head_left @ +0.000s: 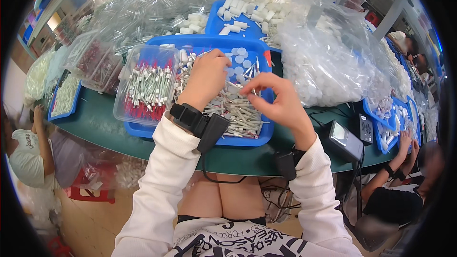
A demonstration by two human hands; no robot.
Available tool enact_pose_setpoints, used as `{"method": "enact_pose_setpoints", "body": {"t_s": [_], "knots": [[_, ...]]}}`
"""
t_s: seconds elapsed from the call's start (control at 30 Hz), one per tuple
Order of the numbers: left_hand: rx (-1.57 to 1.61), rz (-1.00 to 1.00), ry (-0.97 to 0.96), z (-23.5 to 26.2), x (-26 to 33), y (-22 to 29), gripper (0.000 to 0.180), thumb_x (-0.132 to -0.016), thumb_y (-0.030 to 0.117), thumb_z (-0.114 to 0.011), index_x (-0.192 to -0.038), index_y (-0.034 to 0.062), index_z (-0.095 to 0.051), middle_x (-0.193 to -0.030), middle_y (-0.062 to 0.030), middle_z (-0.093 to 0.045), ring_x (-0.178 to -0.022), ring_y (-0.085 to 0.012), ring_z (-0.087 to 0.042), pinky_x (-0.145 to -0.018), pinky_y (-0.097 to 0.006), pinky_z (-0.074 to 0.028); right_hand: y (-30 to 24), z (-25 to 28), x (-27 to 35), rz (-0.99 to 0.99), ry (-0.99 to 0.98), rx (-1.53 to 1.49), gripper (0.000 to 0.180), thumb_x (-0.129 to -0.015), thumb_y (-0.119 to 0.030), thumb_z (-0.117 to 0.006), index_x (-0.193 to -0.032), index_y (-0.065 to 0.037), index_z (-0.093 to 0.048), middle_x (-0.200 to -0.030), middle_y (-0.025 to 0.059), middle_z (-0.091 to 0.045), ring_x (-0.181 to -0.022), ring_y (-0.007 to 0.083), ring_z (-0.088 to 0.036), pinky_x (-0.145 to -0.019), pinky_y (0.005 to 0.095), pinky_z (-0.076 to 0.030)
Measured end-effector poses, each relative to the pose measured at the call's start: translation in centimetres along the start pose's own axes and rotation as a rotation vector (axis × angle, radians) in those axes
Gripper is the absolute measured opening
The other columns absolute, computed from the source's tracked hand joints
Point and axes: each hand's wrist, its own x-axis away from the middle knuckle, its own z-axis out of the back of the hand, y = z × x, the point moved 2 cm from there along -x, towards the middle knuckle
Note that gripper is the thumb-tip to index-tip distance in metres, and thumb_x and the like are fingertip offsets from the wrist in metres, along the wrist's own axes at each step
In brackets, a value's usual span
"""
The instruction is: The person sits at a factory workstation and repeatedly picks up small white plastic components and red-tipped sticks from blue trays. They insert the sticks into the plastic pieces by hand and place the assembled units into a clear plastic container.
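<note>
A blue tray (pixel 143 131) is sitting on the green table (pixel 95 123). Over its middle, the left hand (pixel 205 77) is digging curled into the white tubes (pixel 238 112); the right hand (pixel 281 100) is pinching one tube above them.

Left hand (pixel 205 78) reaching down into a blue tray (pixel 259 50), fingers (pixel 220 57) buried among small white tubes (pixel 240 114) and round white caps (pixel 240 57). Right hand (pixel 281 102) raised just right of those fingers, pinching one thin tube at the fingertips. Left of both, a clear box (pixel 143 85) of red-tipped tubes. Beyond the right fingers, a large clear bag (pixel 328 62) of white parts on the green desk (pixel 104 123).
</note>
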Motion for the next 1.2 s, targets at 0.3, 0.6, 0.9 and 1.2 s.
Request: {"method": "enact_pose_setpoints", "body": {"t_s": [0.3, 0.6, 0.9, 1.2], "knots": [[-0.016, 0.218, 0.003, 1.2, -0.3, 1.4, 0.023, -0.076, -0.001, -0.067, -0.098, 0.001, -0.062, -0.097, -0.013, -0.063, -0.09, -0.0293, -0.063, -0.078, -0.037, -0.05, 0.3, -3.1, 0.2, 0.219, -0.057, 0.411, 0.012, -0.071, -0.014, -0.074, -0.081, -0.01, -0.069, -0.075, 0.0038, -0.057, -0.074, 0.0236, -0.054, -0.071, 0.0351, -0.045], [1.376, 0.243, 0.082, 2.8, -1.0, 3.8, 0.022, -0.089, 0.009, -0.064, -0.105, -0.005, -0.062, -0.103, -0.0137, -0.066, -0.089, -0.0215, -0.067, -0.082, -0.033, -0.055, -0.8, 0.7, -0.3, 0.017, 0.409, -0.102, 0.009, -0.087, -0.006, -0.062, -0.095, -0.002, -0.063, -0.079, 0.0028, -0.064, -0.068, 0.0081, -0.06, -0.062, 0.0232, -0.045], [1.362, 0.351, -0.09, 2.5, -0.5, 4.7, 0.03, -0.091, 0.009, -0.062, -0.117, -0.0047, -0.059, -0.108, -0.0135, -0.064, -0.097, -0.0198, -0.065, -0.088, -0.032, -0.053, -1.4, 1.3, 0.1, 0.089, 0.503, 0.08, 0.012, -0.084, -0.005, -0.065, -0.096, -0.003, -0.065, -0.074, 0.0035, -0.064, -0.061, 0.0057, -0.054, -0.055, 0.0198, -0.041], [1.557, 0.325, -0.052, 1.8, -0.5, 3.4, 0.034, -0.088, 0.01, -0.065, -0.118, -0.0035, -0.059, -0.105, -0.0087, -0.064, -0.09, -0.0141, -0.061, -0.086, -0.028, -0.051, -1.1, 1.6, -0.2, 0.07, 0.546, 0.203, 0.008, -0.079, -0.007, -0.071, -0.086, -0.006, -0.068, -0.071, 0.0013, -0.061, -0.057, 0.0067, -0.05, -0.051, 0.0208, -0.038]]}}
